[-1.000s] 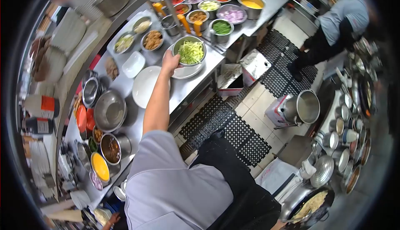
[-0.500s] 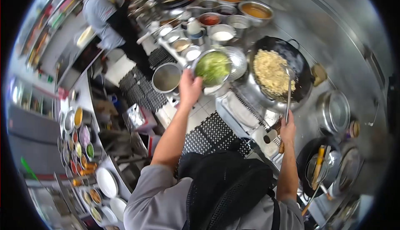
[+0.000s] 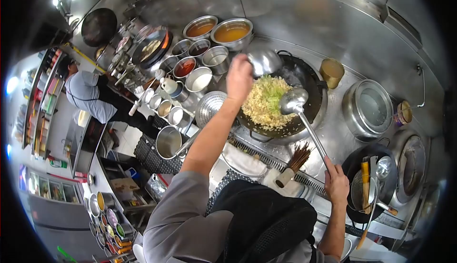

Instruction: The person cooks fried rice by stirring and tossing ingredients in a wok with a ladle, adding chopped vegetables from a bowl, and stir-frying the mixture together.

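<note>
My left hand, slightly blurred, grips a metal bowl tipped over the wok. The bowl's inside faces away from me. Shredded greens lie on a heap of yellowish fried rice in the pan. In my right hand is the long handle of a ladle; its rounded head rests over the right side of the heap.
Sauce pots and a perforated strainer stand left of the wok. A bamboo brush lies in front. On the right are a lidded pot and a second wok. Another person stands far left.
My left hand has carried the bowl from beside the wok to above it and tipped it; greens now lie on the rice. The ladle has turned, and my head view has shifted.
</note>
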### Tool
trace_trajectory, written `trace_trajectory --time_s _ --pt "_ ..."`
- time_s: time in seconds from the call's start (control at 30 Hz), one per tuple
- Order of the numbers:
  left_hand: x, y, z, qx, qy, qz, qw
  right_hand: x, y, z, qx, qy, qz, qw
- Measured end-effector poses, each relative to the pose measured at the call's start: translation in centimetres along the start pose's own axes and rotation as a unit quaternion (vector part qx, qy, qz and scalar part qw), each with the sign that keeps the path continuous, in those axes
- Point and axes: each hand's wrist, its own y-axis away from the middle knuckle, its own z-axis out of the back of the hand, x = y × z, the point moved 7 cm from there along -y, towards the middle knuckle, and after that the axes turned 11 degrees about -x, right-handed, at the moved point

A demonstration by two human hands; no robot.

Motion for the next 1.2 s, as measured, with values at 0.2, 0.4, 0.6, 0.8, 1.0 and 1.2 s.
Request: trace_trajectory --time_s 0.2,0.4,0.6,0.8,1.0,1.2 --pt "0.4 2.9 -4.3 0.052 0.021 0.006 0.998 0.1 -2.9 0.5 -0.029 -0.036 0.029 0.998" --pt "10.2 9.1 3.8 -0.146 0.068 0.273 0.948 -3.2 -0.5 -14.6 -0.012 -0.075 -0.022 0.997" --pt "14.5 33.6 28.8 -0.278 0.032 0.653 0.704 0.1 -4.3 -24.6 -0.033 -0.205 0.082 0.975" --pt "-0.1 54.7 65.1 -0.611 -0.221 0.616 0.446 15.7 -8.0 -31.0 0.032 -0.192 0.218 0.956" --pt "-25.0 68.5 92.0 -0.804 -0.358 0.401 0.255 26.8 -5.2 -34.8 0.069 -0.167 0.294 0.939" --pt "-37.9 75.9 102.8 -0.911 -0.282 0.254 0.162 30.2 -1.7 -35.2 0.074 -0.126 0.300 0.943"
